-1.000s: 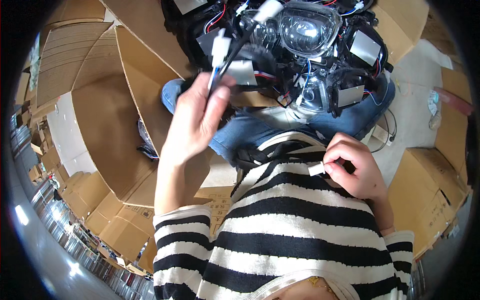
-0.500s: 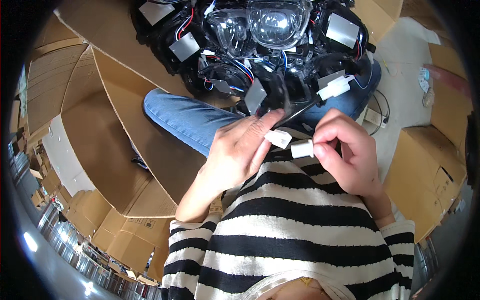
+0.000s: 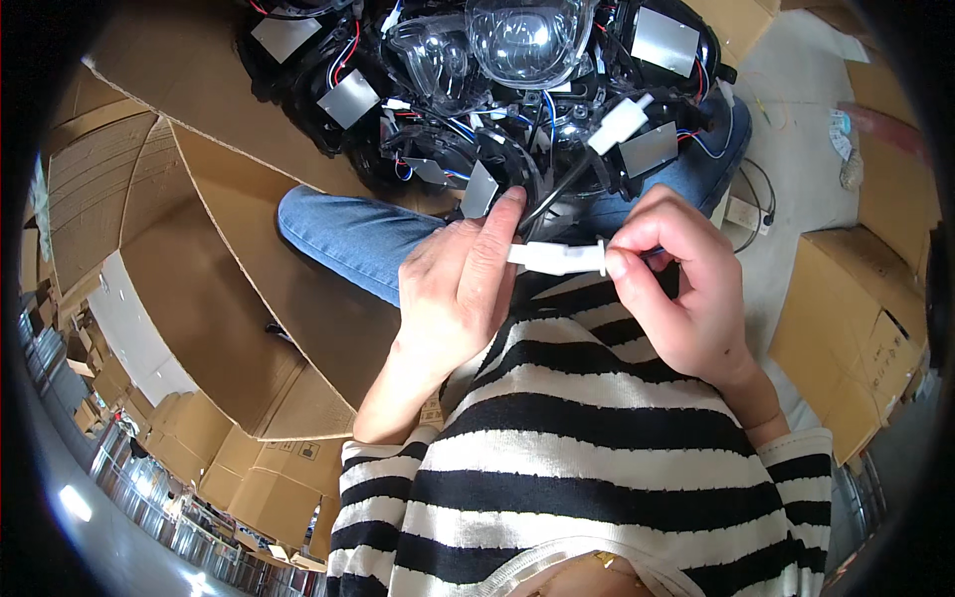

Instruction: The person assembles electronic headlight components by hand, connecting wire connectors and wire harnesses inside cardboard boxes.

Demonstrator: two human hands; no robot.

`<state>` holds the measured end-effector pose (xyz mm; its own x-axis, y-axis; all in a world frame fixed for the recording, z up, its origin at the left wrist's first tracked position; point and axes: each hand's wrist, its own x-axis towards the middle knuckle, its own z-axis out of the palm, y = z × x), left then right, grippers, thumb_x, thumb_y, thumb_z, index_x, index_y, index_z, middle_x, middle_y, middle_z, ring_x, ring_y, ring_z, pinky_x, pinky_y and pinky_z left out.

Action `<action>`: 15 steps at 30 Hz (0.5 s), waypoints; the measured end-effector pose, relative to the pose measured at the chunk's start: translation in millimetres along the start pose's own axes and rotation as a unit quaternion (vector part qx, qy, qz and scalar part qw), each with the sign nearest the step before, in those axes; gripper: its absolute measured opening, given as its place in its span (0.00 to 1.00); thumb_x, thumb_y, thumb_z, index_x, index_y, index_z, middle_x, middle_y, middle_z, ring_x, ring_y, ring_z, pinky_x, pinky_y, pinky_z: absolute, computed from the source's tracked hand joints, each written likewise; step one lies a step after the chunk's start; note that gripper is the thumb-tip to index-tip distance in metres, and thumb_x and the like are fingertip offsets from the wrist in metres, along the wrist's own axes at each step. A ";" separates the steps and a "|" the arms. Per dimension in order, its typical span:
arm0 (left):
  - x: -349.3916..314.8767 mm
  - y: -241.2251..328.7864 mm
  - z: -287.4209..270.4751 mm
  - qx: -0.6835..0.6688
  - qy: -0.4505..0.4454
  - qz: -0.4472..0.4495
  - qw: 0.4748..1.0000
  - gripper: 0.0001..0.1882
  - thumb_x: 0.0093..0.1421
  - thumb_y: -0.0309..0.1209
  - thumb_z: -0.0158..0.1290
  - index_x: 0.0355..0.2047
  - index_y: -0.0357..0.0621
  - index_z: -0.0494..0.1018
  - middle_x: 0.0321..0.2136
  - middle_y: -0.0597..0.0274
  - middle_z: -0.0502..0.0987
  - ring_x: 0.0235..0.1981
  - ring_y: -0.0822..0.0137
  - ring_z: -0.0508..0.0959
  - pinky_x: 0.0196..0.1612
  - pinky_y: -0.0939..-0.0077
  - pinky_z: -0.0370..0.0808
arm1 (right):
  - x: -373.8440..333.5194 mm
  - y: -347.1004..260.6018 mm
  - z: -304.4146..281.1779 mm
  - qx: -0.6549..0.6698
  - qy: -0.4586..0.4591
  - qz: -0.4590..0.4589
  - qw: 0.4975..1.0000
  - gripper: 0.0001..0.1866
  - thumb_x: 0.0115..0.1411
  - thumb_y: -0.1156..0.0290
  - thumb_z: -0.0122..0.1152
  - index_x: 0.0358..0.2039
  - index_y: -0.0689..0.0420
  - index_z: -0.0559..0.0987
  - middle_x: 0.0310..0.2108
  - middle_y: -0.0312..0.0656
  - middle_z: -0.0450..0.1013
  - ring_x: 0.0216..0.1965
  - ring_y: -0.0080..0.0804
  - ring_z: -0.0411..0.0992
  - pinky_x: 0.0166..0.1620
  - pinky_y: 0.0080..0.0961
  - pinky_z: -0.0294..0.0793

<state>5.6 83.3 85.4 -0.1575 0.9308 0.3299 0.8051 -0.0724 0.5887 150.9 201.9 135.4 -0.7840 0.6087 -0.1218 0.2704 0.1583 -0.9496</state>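
Note:
Two white plastic wire connectors [image 3: 557,259] meet end to end in front of my body, in one line between my hands. My left hand [image 3: 456,274] is closed on the left connector, its index finger stretched forward along a black cable. The thumb and index finger of my right hand [image 3: 686,289] pinch the flanged end of the right connector. How deep one sits in the other I cannot tell. Just beyond them, another white connector [image 3: 618,124] hangs on a black cable [image 3: 562,196] in front of the headlight assembly [image 3: 532,45].
The black headlight assembly, with clear lenses, silver plates [image 3: 665,42] and coloured wires, lies over my legs in jeans [image 3: 343,239]. An open cardboard box [image 3: 214,269] stands on the left. Another cardboard box [image 3: 836,328] is on the right, near a black cord [image 3: 766,199] on the floor.
The two connectors were apart and angled; now they touch in a straight line. Both hands have moved slightly up. The loose connector on the black cable has swung up and left.

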 end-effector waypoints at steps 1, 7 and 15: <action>0.1 -0.7 0.1 -0.002 0.006 0.000 1.000 0.28 0.36 0.18 0.50 0.44 0.30 0.64 0.16 0.59 0.65 0.16 0.64 0.67 0.20 0.73 0.67 | 0.5 1.5 0.7 -0.001 0.002 0.001 1.000 0.04 0.45 0.82 0.53 0.22 0.63 0.69 0.21 0.40 0.63 0.21 0.28 0.64 0.24 0.18 0.62; 6.3 -1.8 2.9 -0.041 0.026 -0.022 0.999 0.26 0.37 0.17 0.51 0.43 0.32 0.66 0.16 0.60 0.64 0.15 0.64 0.66 0.20 0.73 0.66 | 3.6 5.2 7.8 -0.024 0.008 0.008 1.000 0.04 0.46 0.81 0.53 0.23 0.62 0.69 0.20 0.42 0.65 0.19 0.33 0.65 0.22 0.22 0.63; -6.2 -2.5 -10.9 -0.436 -0.020 -0.254 0.863 0.12 0.50 0.19 0.48 0.37 0.33 0.71 0.30 0.56 0.75 0.27 0.73 0.73 0.32 0.85 0.68 | -4.4 4.4 -26.5 0.059 -0.037 0.026 0.997 0.01 0.48 0.80 0.51 0.23 0.63 0.71 0.19 0.37 0.64 0.18 0.20 0.59 0.22 0.15 0.57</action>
<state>-1.6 73.8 89.9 -0.3301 0.9319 -0.1504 -0.1024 0.1231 0.9871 170.3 220.5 139.4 -0.8108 0.5539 -0.1890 0.2482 0.0330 -0.9682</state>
